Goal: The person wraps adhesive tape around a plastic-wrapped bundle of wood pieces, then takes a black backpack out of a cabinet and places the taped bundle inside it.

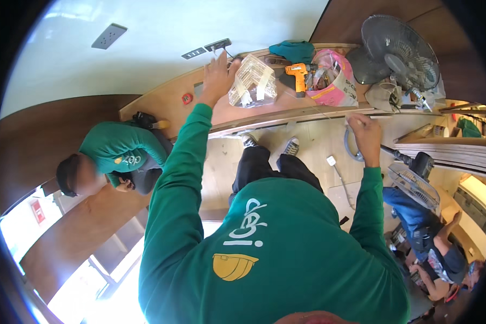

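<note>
My left hand (217,80) is raised over the wooden ledge with its fingers spread, and I see nothing in it. Right beside its fingertips stands a clear plastic package (254,81) with strips of pale tape across it. My right hand (365,135) is out over the floor in front of the ledge, its fingers curled together. Whatever those fingers hold, if anything, is too small to make out. A faint thin line runs from near the ledge toward that hand. An orange cordless drill (299,78) rests on the ledge between my hands.
Along the ledge are a red tape measure (187,99), a pink bag (333,81) of tools, green cloth (292,51) and a black fan (399,54). A power strip (217,45) sits at the wall. One person (125,151) crouches at left; another (437,259) is at lower right, near a second fan (413,186).
</note>
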{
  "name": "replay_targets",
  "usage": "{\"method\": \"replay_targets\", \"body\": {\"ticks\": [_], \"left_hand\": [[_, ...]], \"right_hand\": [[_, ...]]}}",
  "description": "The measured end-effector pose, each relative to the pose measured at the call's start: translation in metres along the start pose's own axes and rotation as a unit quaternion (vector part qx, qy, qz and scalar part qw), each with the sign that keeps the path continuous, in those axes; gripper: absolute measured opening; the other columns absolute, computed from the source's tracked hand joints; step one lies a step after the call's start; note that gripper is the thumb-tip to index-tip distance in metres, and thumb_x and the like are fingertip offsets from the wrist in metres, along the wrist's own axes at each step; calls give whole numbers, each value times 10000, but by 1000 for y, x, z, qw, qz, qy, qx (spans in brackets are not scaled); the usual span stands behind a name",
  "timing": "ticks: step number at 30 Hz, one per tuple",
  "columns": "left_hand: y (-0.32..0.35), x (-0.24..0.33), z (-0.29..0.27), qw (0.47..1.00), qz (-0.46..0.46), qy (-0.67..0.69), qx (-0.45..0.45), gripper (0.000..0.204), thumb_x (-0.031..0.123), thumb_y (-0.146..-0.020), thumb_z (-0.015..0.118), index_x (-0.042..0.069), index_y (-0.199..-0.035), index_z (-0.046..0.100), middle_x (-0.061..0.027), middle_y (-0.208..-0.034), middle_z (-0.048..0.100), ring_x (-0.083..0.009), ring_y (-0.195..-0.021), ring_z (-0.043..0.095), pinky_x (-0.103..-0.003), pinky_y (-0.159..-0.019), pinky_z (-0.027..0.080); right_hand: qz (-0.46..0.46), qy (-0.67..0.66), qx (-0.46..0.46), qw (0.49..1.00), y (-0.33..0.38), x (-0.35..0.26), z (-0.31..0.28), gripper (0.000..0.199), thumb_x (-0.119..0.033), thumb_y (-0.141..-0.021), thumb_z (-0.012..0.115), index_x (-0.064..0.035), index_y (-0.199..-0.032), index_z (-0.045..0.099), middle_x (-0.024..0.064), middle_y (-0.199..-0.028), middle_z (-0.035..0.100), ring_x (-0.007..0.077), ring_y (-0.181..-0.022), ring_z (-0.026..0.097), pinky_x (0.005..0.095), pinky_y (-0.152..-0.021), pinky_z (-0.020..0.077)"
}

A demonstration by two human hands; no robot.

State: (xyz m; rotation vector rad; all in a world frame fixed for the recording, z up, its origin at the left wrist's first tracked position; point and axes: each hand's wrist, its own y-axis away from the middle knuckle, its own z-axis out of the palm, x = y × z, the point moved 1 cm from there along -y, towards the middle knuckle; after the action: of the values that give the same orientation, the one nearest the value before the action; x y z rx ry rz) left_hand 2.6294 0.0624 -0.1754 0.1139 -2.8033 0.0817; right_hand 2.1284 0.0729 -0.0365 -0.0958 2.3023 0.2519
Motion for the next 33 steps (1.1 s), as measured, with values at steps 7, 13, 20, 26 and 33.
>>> {"method": "replay_targets", "body": {"ticks": [7, 13, 20, 26, 33], "left_hand": [[-23, 97, -19, 995, -48, -42, -72, 700, 569, -1077, 317, 90, -1588, 329, -191, -1538, 478, -427, -1436, 420, -663, -1166, 281], [-12, 92, 0, 998, -13, -65, 0, 751, 561, -1071, 340, 65, -1626, 234, -185, -1638, 344, -433, -1511, 304, -736, -1159, 209], [-9, 90, -6, 1000, -10, 21, 12, 799, 584, -1055, 377, 41, -1622, 229, -224, -1640, 306, -473, -1529, 236, -754, -1162, 141], [4, 120, -50, 986, 153, -35, 46, 1027, 756, -909, 553, 71, -1619, 270, -263, -1628, 282, -501, -1537, 159, -761, -1164, 55], [-60, 142, -36, 984, -56, -95, -138, 1307, 852, -689, 695, 54, -1622, 246, -356, -1600, 203, -548, -1491, 212, -720, -1132, 275]], "right_hand": [[80, -120, -20, 989, 62, 25, 7, 211, -157, -904, 738, 23, -1007, 775, 109, -841, 760, 134, -771, 716, 281, -737, 546], [90, -85, 13, 992, 108, 38, 33, 226, -239, -880, 767, -45, -993, 797, 161, -889, 765, 266, -823, 713, 364, -789, 545], [51, -91, 48, 993, 133, 20, 65, 234, -282, -879, 767, -78, -988, 803, 159, -811, 736, 288, -711, 643, 382, -722, 522], [163, -190, 117, 961, 169, 47, 76, 266, -282, -904, 764, -47, -1024, 796, 122, -732, 709, 164, -579, 576, 321, -582, 460], [255, -323, 174, 895, 208, 79, 103, 298, -255, -923, 767, 8, -1062, 784, -4, -762, 691, 42, -639, 520, 237, -566, 403]]}}
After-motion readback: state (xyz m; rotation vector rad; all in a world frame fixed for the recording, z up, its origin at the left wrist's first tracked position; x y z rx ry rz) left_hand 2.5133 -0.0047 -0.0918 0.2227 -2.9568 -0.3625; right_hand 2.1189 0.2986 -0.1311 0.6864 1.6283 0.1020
